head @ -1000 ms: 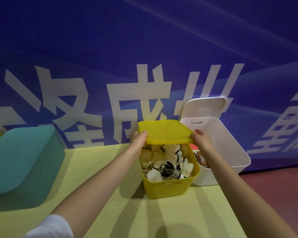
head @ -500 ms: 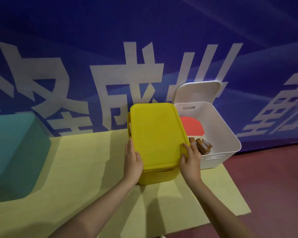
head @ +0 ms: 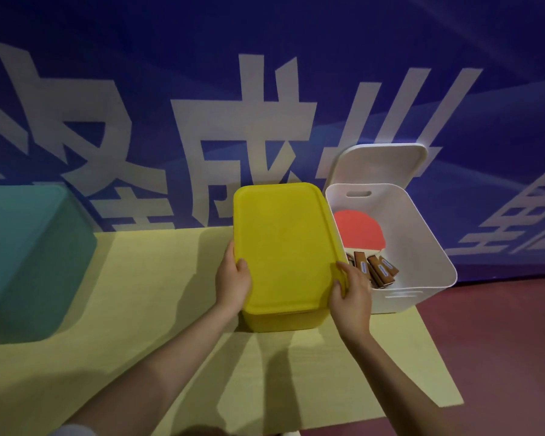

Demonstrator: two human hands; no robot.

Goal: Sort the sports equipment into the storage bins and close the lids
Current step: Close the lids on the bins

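Change: since a second ago the yellow lid [head: 285, 247] has come down from its raised tilt and now lies flat on the yellow bin [head: 283, 320], hiding the shuttlecocks inside.
Left hand [head: 233, 284]: curled over the lid's left edge near the front corner, thumb on top.
Right hand [head: 351, 292]: gripping the lid's right edge, fingers bent over the rim.
Yellow bin: stands on the counter [head: 158, 309], long axis running away from the person, directly ahead between both hands.
White bin [head: 422, 247]: touching the yellow bin's right side, uncovered, holding a red table tennis paddle [head: 357, 229] and several brown paddle handles [head: 375, 269].
White lid [head: 379, 163]: leaning upright behind its bin against the blue banner [head: 265, 58].
Key relation: the white lid lies forward and right; the right hand is nearer.
Teal bin [head: 29, 256]: far left, lid on.
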